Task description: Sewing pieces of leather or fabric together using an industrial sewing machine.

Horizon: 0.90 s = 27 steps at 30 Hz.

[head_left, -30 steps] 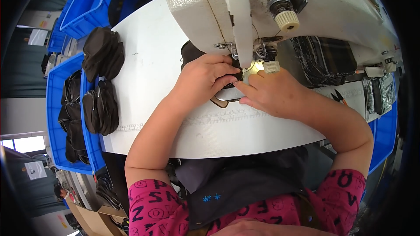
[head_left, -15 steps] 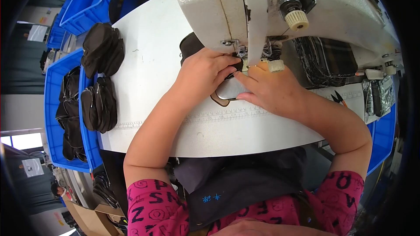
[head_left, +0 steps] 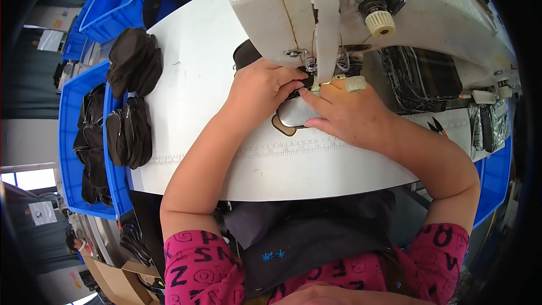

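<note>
Under the white sewing machine head [head_left: 271, 20] lies a piece of black fabric [head_left: 247, 55], mostly covered by my hands and the machine. My left hand [head_left: 261, 87] pinches its edge just left of the needle, thumb against fingers. From the right, my right hand [head_left: 353, 114] lies flat beside the presser foot. Its index finger reaches the fabric next to my left fingertips, with the thumb spread apart over a shiny metal plate [head_left: 292, 114]. Its other fingers are partly hidden behind the machine. A small tan-edged piece [head_left: 283, 126] shows at the plate's lower left.
Black pouches [head_left: 131, 133] sit at the left table edge, beside a blue bin [head_left: 68, 135] with more inside. A stack of black pieces [head_left: 423, 79] lies right of the needle, with small scissors [head_left: 437, 127] nearer me. A printed ruler [head_left: 282, 149] crosses the white table [head_left: 316, 175].
Both hands stay at the needle. The left fingers have shifted very slightly on the black fabric, and the right index fingertip has moved a little away from me. Otherwise the view has only shifted slightly.
</note>
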Available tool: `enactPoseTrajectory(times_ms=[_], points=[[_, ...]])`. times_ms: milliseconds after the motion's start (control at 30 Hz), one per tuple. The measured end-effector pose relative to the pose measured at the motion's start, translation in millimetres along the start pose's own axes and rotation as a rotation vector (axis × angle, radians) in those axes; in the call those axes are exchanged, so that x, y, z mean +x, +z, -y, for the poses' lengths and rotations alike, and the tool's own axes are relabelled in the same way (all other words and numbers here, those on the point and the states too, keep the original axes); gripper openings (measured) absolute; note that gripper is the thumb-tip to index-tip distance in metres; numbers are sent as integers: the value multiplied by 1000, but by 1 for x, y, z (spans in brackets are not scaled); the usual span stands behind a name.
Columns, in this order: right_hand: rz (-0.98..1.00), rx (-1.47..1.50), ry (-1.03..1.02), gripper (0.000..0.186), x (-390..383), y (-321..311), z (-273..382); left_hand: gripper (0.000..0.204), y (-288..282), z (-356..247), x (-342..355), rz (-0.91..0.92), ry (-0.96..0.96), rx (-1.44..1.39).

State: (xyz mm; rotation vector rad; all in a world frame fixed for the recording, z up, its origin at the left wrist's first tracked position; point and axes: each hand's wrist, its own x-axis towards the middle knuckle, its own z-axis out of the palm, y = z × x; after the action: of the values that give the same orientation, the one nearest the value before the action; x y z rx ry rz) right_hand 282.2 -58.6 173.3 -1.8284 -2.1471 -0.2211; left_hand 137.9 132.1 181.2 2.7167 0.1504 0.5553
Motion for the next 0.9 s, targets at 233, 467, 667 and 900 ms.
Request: enactPoseTrajectory(times_ms=[233,467,667,900], points=[[-27,20,-5,53,0,3,1,17,0,-3,-3,-45,17,32],[-77,-11,15,55,4,-3,2,17,8,-5,-5,-88,-3,125],[-84,23,36,51,5,-3,-2,15,11,-19,-5,-107,-58,224],[-116,57,43,46,5,-2,-2,14,12,-22,-5,-133,-47,249]])
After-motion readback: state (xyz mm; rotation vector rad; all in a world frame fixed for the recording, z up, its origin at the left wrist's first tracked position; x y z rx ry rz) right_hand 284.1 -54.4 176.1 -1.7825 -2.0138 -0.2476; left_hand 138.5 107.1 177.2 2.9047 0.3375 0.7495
